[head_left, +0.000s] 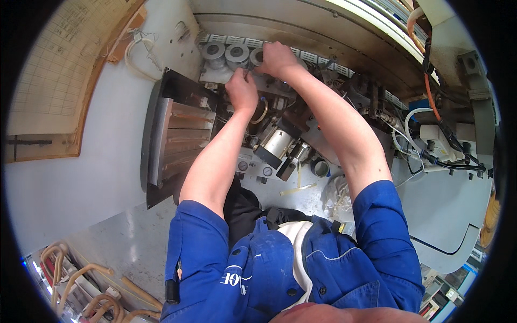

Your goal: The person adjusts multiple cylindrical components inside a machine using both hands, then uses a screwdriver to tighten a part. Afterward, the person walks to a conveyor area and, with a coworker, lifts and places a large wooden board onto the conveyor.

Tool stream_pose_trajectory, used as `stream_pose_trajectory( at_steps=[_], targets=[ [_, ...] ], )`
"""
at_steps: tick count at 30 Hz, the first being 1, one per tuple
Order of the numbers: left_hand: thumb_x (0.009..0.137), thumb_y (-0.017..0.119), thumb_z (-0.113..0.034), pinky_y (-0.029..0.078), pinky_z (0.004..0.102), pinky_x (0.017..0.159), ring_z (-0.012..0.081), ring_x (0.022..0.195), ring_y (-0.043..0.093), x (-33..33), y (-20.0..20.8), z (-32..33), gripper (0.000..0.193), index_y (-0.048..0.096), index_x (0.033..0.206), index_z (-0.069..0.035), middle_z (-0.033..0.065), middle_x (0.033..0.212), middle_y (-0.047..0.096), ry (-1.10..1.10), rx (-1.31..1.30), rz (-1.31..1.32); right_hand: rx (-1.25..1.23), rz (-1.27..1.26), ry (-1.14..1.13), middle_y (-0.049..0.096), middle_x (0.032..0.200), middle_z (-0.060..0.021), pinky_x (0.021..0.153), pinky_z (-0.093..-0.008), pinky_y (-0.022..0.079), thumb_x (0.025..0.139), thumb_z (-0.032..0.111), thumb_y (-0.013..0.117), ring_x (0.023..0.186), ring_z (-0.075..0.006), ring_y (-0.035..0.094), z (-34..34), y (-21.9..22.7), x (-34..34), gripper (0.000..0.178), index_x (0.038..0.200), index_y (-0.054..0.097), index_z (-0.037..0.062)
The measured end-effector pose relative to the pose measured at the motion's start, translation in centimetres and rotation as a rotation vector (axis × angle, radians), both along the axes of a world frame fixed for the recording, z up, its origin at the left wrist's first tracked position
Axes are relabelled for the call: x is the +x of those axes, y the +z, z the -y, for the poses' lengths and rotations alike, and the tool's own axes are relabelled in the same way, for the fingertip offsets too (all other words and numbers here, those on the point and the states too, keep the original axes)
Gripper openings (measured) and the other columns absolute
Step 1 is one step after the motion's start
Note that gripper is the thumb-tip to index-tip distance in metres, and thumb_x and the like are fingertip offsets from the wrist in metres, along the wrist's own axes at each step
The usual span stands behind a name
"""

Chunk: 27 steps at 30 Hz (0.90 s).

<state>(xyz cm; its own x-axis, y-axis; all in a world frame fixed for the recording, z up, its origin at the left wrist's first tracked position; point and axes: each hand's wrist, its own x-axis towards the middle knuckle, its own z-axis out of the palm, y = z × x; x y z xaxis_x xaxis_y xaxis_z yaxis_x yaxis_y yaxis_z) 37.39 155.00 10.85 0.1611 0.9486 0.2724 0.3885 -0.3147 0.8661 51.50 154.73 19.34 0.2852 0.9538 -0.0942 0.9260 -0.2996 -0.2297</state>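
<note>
Both arms reach far forward into a machine, toward a row of round metal cylinders with ringed tops. The left cylinder (214,51) and the middle cylinder (237,53) show plainly. A third cylinder (257,56) is partly covered by my right hand (278,58), whose fingers are curled down at its side. Just below the row, in front of the middle cylinder, is my left hand (242,90), fingers bent and thumb drawn in toward them. Whatever either hand pinches is too small or hidden to make out.
A silver pneumatic cylinder (277,142) and pressure gauges (267,171) lie under my arms. A dark-framed finned panel (186,134) stands at the left. Cables (444,129) hang at the right. A tape roll (320,168) and clear plastic bag (338,198) rest nearer me.
</note>
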Motion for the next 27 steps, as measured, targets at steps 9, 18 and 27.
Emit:
stream_pose_trajectory(
  at_steps=[9, 18, 27],
  targets=[
    [0.089, 0.066, -0.006, 0.051, 0.0523, 0.073, 0.0470, 0.086, 0.067, 1.5, -0.6, -1.6, 0.008, 0.069, 0.091, 0.000, 0.0251, 0.086, 0.070, 0.030, 0.027, -0.087, 0.001, -0.002, 0.041, 0.074, 0.099, -0.0238, 0.089, -0.0447, 0.059, 0.067, 0.041, 0.089, 0.097, -0.0386, 0.072, 0.1, -0.4, 0.1, 0.051, 0.090, 0.076, -0.0018],
    [0.088, 0.070, -0.008, 0.051, 0.0482, 0.073, 0.0444, 0.083, 0.068, 1.2, -0.9, -1.9, 0.011, 0.066, 0.088, 0.002, 0.0226, 0.084, 0.071, -0.010, 0.058, -0.108, -0.055, -0.013, 0.269, 0.073, 0.104, -0.0230, 0.091, -0.0469, 0.056, 0.065, 0.026, 0.090, 0.103, -0.0402, 0.069, -1.6, -0.9, 2.4, 0.052, 0.107, 0.071, -0.0003],
    [0.090, 0.067, -0.010, 0.052, 0.0524, 0.077, 0.0470, 0.091, 0.068, 1.1, -0.8, -2.1, 0.011, 0.070, 0.094, 0.000, 0.0249, 0.091, 0.071, -0.017, -0.016, -0.090, -0.069, -0.039, 0.190, 0.073, 0.110, -0.0208, 0.091, -0.0454, 0.057, 0.066, 0.022, 0.089, 0.104, -0.0383, 0.070, -1.4, -0.3, 1.4, 0.055, 0.114, 0.070, 0.0016]
  ],
)
